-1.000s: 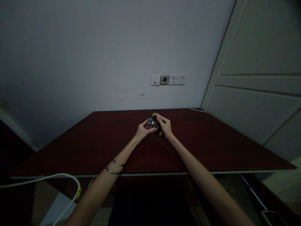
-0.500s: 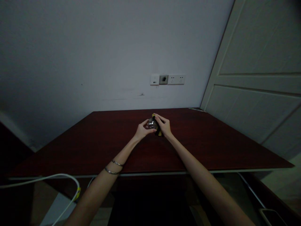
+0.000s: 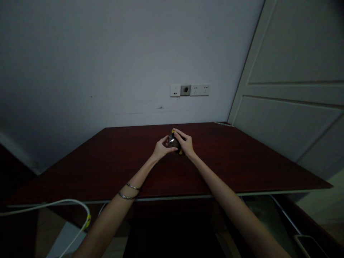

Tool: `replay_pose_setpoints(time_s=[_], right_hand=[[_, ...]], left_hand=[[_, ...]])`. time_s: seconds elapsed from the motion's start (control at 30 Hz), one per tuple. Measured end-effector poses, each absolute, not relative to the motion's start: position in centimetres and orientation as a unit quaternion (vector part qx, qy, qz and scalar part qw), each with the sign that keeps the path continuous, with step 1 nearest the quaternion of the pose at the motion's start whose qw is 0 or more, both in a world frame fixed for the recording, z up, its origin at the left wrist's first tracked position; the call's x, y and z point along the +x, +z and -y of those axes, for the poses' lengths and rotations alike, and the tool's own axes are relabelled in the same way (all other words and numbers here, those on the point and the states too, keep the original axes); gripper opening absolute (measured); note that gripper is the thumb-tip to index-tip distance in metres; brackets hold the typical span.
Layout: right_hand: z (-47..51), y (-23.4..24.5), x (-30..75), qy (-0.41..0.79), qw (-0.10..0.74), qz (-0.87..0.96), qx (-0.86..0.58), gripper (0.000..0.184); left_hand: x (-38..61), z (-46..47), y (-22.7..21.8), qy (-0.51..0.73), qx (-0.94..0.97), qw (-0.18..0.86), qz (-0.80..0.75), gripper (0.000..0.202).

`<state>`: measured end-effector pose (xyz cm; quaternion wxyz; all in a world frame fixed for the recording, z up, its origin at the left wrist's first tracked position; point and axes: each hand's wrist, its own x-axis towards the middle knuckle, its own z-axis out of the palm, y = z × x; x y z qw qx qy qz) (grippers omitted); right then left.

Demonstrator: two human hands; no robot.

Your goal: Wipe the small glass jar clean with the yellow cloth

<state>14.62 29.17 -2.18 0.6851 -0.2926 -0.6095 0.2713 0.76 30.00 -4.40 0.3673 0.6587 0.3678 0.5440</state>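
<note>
Over the middle of the dark red table (image 3: 129, 168), my left hand (image 3: 160, 149) curls its thumb and fingers round a small, clear, shiny vessel (image 3: 172, 142), which looks like a glass. Against its right side lies a black and yellow piece (image 3: 180, 152), cloth-like, though its kind is hard to tell in the dim light. My right hand (image 3: 187, 144) is closed on that piece, fingers pointing up and left. The two hands nearly meet, and my right fingers hide much of the piece. Two bangles circle my left wrist.
A white wall carries sockets and switches (image 3: 189, 90) behind the table. On the right stands a pale panelled door (image 3: 290, 71). A white cable (image 3: 72, 200) with a yellow tag loops near the front left edge. A phone-like thing (image 3: 309, 245) lies low at the right.
Both hands and the things they hold appear slightly further left, as does the whole scene. The clear vessel's highlight has shifted a little; both hands keep their hold.
</note>
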Motion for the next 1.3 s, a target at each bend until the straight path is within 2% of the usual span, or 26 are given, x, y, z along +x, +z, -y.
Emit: replay_pose_setpoints(time_s=[0.13, 0.27, 0.37, 0.53, 0.6, 0.8, 1.07, 1.3], right_hand=[[-30.0, -2.3, 14.7, 0.332, 0.69, 0.559, -0.318, 0.039], [-30.1, -2.2, 14.9, 0.368, 0.677, 0.564, -0.297, 0.042], [-29.6, -1.9, 15.3, 0.385, 0.633, 0.615, -0.271, 0.045], [-29.0, -1.7, 15.8, 0.359, 0.548, 0.709, -0.262, 0.083], [-29.1, -1.9, 15.8, 0.33, 0.538, 0.728, -0.269, 0.091], [-29.2, -2.4, 15.2, 0.287, 0.56, 0.719, -0.295, 0.086], [-29.1, -1.7, 14.7, 0.348, 0.597, 0.643, -0.329, 0.083], [-29.3, -1.5, 14.9, 0.397, 0.608, 0.587, -0.359, 0.074]], left_hand=[[1.1, -29.6, -4.2, 0.54, 0.652, 0.391, -0.363, 0.082], [1.2, -29.2, -3.6, 0.546, 0.602, 0.456, -0.363, 0.066], [0.8, -29.2, -3.2, 0.55, 0.556, 0.506, -0.365, 0.057], [0.1, -29.6, -3.2, 0.534, 0.522, 0.56, -0.359, 0.05], [0.0, -29.7, -3.2, 0.521, 0.523, 0.569, -0.363, 0.049], [0.1, -29.9, -3.3, 0.527, 0.515, 0.572, -0.362, 0.049], [-0.7, -30.7, -3.9, 0.5, 0.575, 0.547, -0.346, 0.056], [-1.4, -30.9, -3.1, 0.528, 0.67, 0.379, -0.358, 0.075]])
